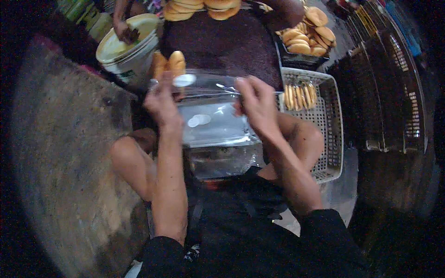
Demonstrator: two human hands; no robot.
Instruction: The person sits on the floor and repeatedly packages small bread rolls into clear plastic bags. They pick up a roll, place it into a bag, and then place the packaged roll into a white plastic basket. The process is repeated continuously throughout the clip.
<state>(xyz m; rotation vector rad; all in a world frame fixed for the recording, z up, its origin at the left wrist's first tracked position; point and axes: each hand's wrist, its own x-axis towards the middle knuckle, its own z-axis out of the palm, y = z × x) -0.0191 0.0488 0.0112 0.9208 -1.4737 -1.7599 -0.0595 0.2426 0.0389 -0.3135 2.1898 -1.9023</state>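
A clear plastic bag (208,87) stretches between my two hands above my lap. My left hand (163,104) is closed on its left edge, close to two long golden buns (177,63) at the near left corner of the dark board; whether it touches them I cannot tell. Slightly blurred, my right hand (257,104) pinches the bag's right side. Beneath it, more clear plastic bags (215,127) lie flat across my lap, with pale oval patches showing on them.
Buns are stacked at the back of the dark board (222,44). On the right stand a pale perforated basket (336,125) with a row of slim buns (300,96) and a box of round buns (317,34). Another person's hand (126,33) reaches into a white bucket (109,53).
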